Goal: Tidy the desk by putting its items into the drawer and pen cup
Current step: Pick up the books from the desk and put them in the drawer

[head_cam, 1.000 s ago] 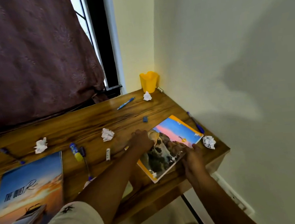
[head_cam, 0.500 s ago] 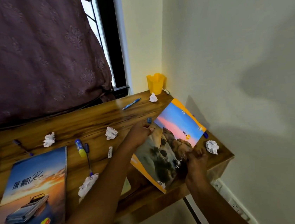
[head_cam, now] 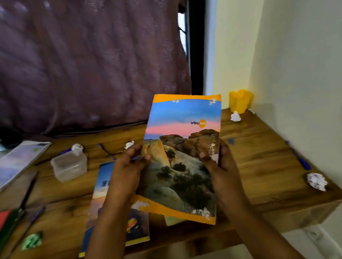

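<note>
Bare throughout: left hand (head_cam: 126, 172) and right hand (head_cam: 223, 166), with left forearm (head_cam: 105, 232) and right forearm (head_cam: 255, 226) uncovered down to the lower edge of the view (cut there by the frame). Slim forearms, narrowest at the wrists, broadening steadily toward that edge. Long, thin fingers (head_cam: 135, 152) with rounded tips; knuckles faintly ridged across the back of the left hand. Short nail catching the light on the left thumb (head_cam: 147, 157). Outlines a little smeared by blur, finer marks unreadable.
</note>
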`<state>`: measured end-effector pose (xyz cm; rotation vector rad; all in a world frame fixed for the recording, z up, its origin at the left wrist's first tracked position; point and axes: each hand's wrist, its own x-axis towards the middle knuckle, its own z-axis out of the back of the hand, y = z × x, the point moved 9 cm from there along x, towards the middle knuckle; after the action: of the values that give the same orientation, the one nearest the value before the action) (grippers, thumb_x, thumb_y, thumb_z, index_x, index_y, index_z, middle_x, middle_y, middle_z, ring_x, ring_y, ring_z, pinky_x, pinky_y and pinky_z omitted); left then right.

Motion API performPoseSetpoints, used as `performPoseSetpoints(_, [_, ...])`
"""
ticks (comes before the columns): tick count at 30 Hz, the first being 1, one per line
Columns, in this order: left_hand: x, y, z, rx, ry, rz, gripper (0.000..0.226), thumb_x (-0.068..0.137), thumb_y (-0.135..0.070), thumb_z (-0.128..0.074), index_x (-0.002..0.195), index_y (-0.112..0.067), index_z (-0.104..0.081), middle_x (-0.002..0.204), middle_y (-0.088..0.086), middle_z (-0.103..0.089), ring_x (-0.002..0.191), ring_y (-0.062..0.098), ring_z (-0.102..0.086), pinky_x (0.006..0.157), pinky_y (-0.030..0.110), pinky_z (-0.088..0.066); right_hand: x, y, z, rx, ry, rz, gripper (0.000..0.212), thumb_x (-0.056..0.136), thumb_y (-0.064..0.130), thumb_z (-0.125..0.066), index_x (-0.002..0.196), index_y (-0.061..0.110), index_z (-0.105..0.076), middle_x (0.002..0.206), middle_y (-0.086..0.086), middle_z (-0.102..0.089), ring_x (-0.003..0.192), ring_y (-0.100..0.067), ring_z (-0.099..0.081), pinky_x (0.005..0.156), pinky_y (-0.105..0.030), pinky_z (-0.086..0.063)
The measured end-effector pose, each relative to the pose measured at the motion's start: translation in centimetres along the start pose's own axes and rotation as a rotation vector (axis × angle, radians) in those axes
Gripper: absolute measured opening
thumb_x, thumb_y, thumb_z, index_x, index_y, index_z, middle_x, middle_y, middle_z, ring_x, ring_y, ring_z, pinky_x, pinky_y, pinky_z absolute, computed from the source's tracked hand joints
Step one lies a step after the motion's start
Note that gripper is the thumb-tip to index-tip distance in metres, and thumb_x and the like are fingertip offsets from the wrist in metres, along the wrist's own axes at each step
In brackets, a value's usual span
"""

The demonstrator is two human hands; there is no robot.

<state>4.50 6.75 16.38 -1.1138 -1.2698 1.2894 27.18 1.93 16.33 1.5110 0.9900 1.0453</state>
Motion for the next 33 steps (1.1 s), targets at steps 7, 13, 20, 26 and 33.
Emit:
performPoseSetpoints(7, [-1.2,4.2,11.8,0.238,-0.114,0.075,0.051,0.089,-0.007,-0.061,0.137,-0.017,-0.046,0.111,0.008,-0.064,0.097,0.025,-0.062,0.084,0.037,-0.052,-0.9,-5.8,-13.3,-0.23,0.267,-0.2,0.053,0.087,0.011,-0.064,0.133,0.021,-0.041,0.119,0.006,-0.053,0.111,-0.013,-0.05,0.087,-0.024,-0.039])
performPoseSetpoints(13, [-0.9,14.1,16.6,0.697,-0.093,0.153,0.038,0.082,-0.013,-0.065,0.119,-0.015,-0.06,0.119,0.015,-0.061,0.11,0.036,-0.056,0.094,0.044,-0.046,-2.0,-16.1,-17.9,-0.661,0.344,-0.241,0.048,0.087,0.013,-0.065,0.131,0.013,-0.047,0.13,-0.009,-0.055,0.122,-0.026,-0.051,0.098,-0.031,-0.044])
performPoseSetpoints(20, [-2.6,17.3,17.2,0.708,-0.01,0.058,0.062,0.09,-0.04,-0.057,0.144,-0.019,-0.035,0.147,0.009,-0.039,0.13,0.028,-0.042,0.108,0.039,-0.035,-3.2,-19.7,-17.2,-0.869,0.241,-0.187,0.062,0.083,0.047,-0.064,0.137,0.026,-0.042,0.141,-0.006,-0.042,0.133,-0.031,-0.037,0.109,-0.042,-0.037])
performPoseSetpoints(26, [-2.5,17.5,18.1,0.818,-0.068,0.01,0.062,0.092,-0.047,-0.049,0.147,-0.025,-0.031,0.148,0.002,-0.039,0.139,0.025,-0.029,0.117,0.043,-0.012,-4.2,-17.9,-17.0,-0.812,0.236,-0.177,0.073,0.087,0.043,-0.061,0.147,0.02,-0.027,0.15,-0.004,-0.034,0.139,-0.026,-0.028,0.114,-0.037,-0.029])
performPoseSetpoints(33, [-1.9,18.0,19.0,0.754,-0.094,0.026,0.052,0.095,-0.036,-0.049,0.144,-0.021,-0.038,0.144,0.006,-0.044,0.134,0.027,-0.036,0.113,0.048,-0.026,-4.9,-17.1,-17.2,-0.898,0.228,-0.253,0.064,0.091,0.045,-0.054,0.147,0.034,-0.023,0.147,-0.014,-0.029,0.135,-0.033,-0.03,0.11,-0.037,-0.03])
